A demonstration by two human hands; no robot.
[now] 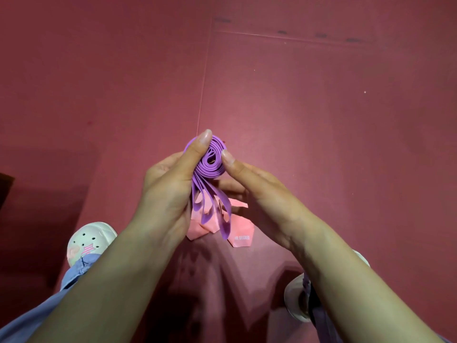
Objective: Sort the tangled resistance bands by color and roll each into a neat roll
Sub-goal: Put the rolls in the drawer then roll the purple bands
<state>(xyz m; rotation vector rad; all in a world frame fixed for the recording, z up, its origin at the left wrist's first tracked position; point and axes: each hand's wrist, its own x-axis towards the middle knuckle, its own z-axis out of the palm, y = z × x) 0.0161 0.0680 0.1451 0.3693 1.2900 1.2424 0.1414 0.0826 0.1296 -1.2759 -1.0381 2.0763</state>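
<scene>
A purple resistance band (210,164) is partly coiled into a roll held up in the air between both hands. My left hand (170,186) grips the roll from the left, thumb pressed over its top. From the right, my right hand (257,189) pinches the coil with thumb and fingers. Loose purple loops (217,211) hang down below the roll. On the floor beneath them lies a pink band (237,231), crumpled, with white lettering on it and partly hidden by my hands.
The floor is dark red matting (321,107) with seams running across it. A white clog with pink charms (90,241) is at the lower left, another white shoe (296,298) at the lower right, and blue trouser legs (49,305) frame the bottom.
</scene>
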